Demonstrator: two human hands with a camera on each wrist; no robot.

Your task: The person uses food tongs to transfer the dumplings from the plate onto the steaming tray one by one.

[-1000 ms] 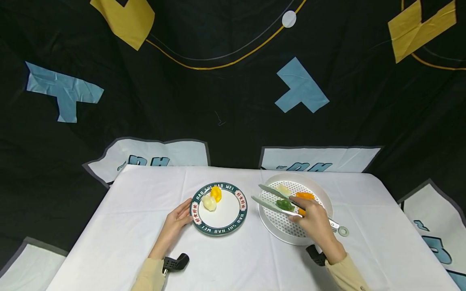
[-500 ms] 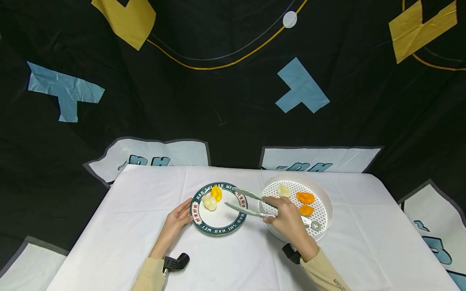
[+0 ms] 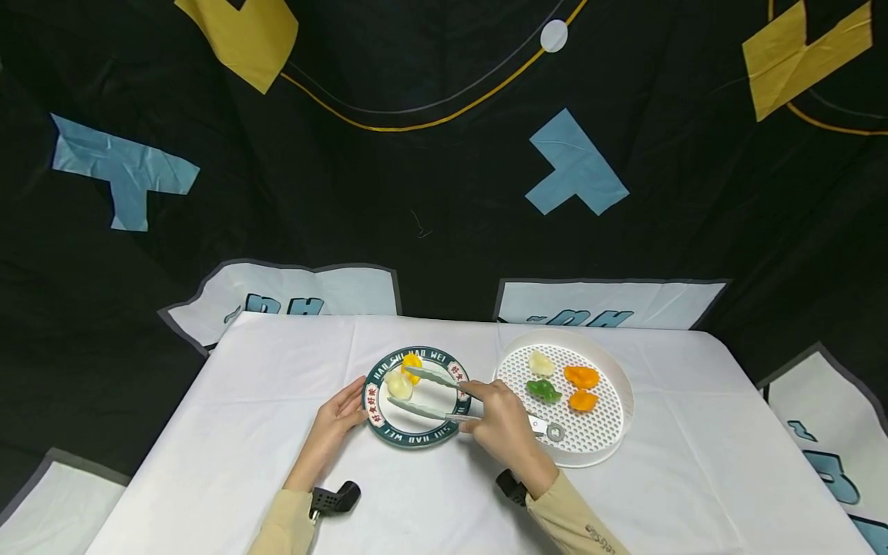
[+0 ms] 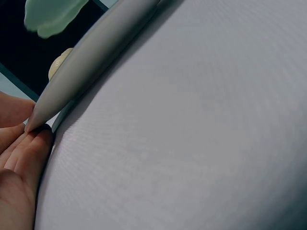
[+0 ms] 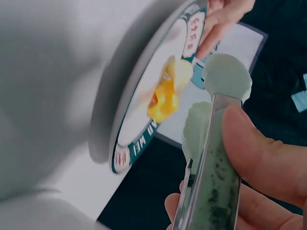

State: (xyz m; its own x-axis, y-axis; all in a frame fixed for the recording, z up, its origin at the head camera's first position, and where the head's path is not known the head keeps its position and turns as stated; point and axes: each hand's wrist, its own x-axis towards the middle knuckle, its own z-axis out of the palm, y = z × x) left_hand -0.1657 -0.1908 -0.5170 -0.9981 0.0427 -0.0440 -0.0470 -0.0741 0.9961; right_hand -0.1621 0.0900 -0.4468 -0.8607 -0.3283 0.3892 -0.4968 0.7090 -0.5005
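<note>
- The round white plate with a green lettered rim (image 3: 454, 416) sits near the middle of the white-clothed surface (image 3: 229, 432).
- The left hand (image 3: 338, 420) rests at that plate's left edge, fingers straight against the rim, gripping nothing.
- The right hand (image 3: 502, 422), just right of the plate, has its grip clamped on pale green metal tongs (image 3: 430, 393), whose two tips reach apart over the plate with nothing between them.
- On the plate's far left part lie a pale white dumpling (image 3: 398, 383) and a yellow dumpling (image 3: 412, 362), touching each other.
- Right of the plate stands a round white perforated tray (image 3: 603, 432) holding a green dumpling (image 3: 543, 390), two orange dumplings (image 3: 581, 376) and a white dumpling (image 3: 540, 362).
</note>
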